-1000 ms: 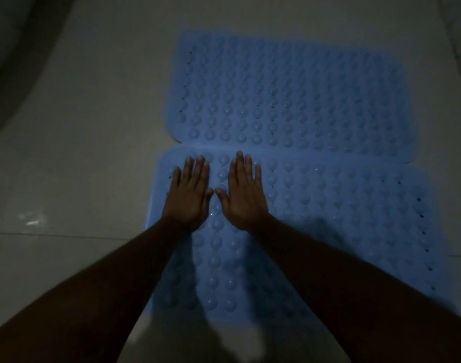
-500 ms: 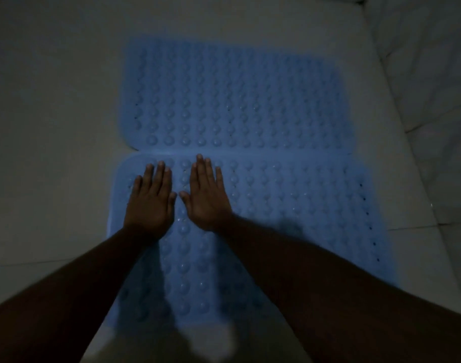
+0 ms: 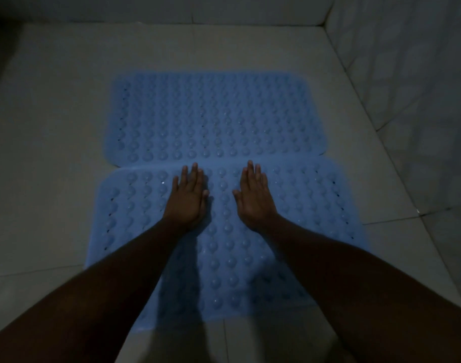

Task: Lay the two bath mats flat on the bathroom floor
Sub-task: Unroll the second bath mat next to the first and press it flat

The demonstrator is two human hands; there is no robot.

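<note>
**2 palms flatten the near mat**

The step in hand looks like the last smoothing. Both blue studded mats already lie spread on the tiled floor (image 3: pixel 54 153). The far mat (image 3: pixel 213 116) sits near the back wall (image 3: pixel 407 74), and the near mat (image 3: pixel 302 218) lies directly in front of it, their long edges meeting or slightly overlapping; which one, I cannot tell.

The left hand (image 3: pixel 188 200) and right hand (image 3: pixel 254 199) rest palm down on the near mat's far strip, a little apart. Their fingers are straight, close together and pointing away, and they pinch nothing. Both forearms reach out low over the mat.

Next, the palms probably need to sweep outward toward the left and right ends, pressing any lifted corner down.
</note>
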